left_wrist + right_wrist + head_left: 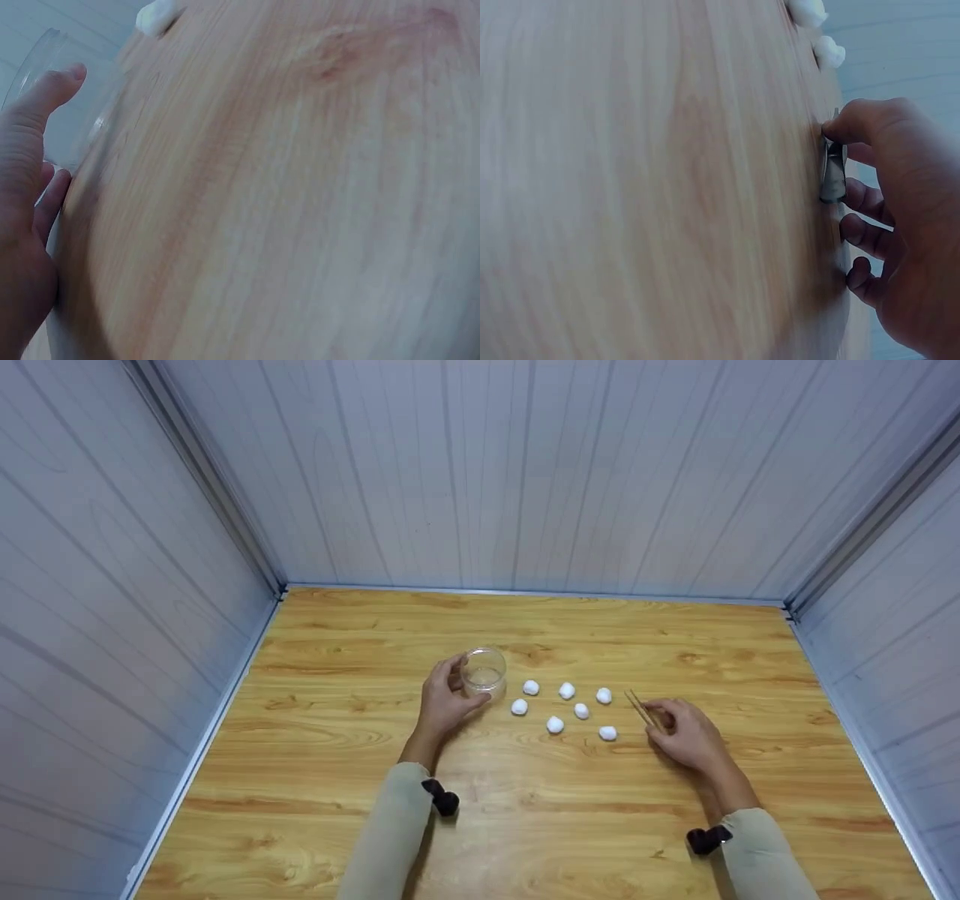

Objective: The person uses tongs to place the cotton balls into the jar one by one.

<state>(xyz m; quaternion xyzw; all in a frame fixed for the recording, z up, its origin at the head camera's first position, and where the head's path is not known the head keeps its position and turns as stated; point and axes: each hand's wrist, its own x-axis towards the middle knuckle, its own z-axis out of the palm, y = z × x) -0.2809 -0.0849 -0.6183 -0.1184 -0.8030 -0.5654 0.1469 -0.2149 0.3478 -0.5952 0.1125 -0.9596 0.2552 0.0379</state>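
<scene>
My left hand (444, 705) grips a clear round plastic cup (484, 676) standing on the table, its fingers at the far left side and its thumb at the near side. In the left wrist view the thumb lies against the see-through wall of the cup (90, 112). Farther right, my right hand (690, 736) pinches metal tweezers (637, 703) between thumb and forefinger, tips pointing up and left. The right wrist view shows the broad rear end of the tweezers (833, 178) low over the table. Several white cotton balls (581, 711) lie between the two hands.
A wood-grain table (525, 825) stretches under everything. Pale panel walls (480, 480) enclose it at the back, left and right. Nearest the tweezers' tips lies one cotton ball (604, 696); another cotton ball (519, 707) lies close to the cup.
</scene>
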